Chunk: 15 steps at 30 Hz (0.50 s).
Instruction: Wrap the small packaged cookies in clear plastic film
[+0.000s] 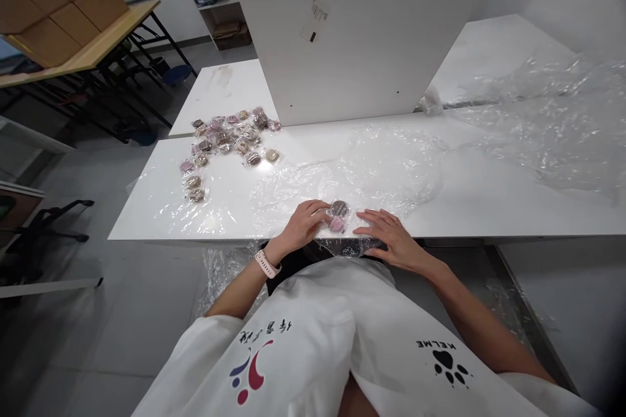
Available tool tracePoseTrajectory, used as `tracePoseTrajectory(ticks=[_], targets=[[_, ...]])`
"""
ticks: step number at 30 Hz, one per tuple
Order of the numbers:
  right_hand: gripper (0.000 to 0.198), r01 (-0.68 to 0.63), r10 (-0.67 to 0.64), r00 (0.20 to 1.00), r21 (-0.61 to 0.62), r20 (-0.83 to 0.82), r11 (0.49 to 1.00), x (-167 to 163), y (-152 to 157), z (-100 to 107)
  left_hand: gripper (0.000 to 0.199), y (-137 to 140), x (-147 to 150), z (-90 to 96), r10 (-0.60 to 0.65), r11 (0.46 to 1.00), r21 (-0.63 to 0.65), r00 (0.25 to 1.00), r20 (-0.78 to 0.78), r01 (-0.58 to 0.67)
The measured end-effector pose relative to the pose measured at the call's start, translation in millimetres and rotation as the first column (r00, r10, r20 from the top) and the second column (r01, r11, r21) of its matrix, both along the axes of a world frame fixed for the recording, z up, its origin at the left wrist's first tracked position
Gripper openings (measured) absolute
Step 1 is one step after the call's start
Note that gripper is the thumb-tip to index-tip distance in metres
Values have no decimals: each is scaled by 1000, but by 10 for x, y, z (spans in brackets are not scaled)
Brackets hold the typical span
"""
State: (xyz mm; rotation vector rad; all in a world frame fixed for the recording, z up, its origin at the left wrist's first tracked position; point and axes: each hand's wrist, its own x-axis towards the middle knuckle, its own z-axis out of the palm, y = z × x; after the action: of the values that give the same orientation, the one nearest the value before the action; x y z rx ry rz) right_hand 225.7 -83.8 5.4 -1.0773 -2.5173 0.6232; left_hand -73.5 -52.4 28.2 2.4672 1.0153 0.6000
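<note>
On the front edge of the white table (489, 208) lie two small round snacks in clear wrappers, a dark brown one (339, 208) and a pink one (337, 224) just in front of it. My left hand (306, 225), with a pale watch band on its wrist, has its bent fingers closed on the left side of these packets. To their right, my right hand (388, 236) is open, fingers apart, resting on clear plastic film (352, 163). The film spreads beneath both packets and hangs over the table's edge.
Several more wrapped snacks (222, 137) are heaped at the table's back left. A tall white panel (366, 32) stands behind the film. More crumpled plastic (562, 124) covers the right side. A wooden table (112, 32) with cardboard boxes (59, 10) stands far left.
</note>
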Motion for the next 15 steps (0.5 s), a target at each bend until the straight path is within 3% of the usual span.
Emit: tracePoseTrajectory(ticks=[3,9,15], targets=[[23,54,-54,998,19,-24,998,-40,-12,-15,29,-75,-47,26,42,999,12,994,-100,-41],[18,129,-121,986,73,-111,989,-138,-63,-7,34,-78,98,42,-5,1000,-19,992,-128,3],[18,77,-64,976,59,-208,995,-196,40,338,41,-75,63,109,-11,982,-187,997,-76,-4]])
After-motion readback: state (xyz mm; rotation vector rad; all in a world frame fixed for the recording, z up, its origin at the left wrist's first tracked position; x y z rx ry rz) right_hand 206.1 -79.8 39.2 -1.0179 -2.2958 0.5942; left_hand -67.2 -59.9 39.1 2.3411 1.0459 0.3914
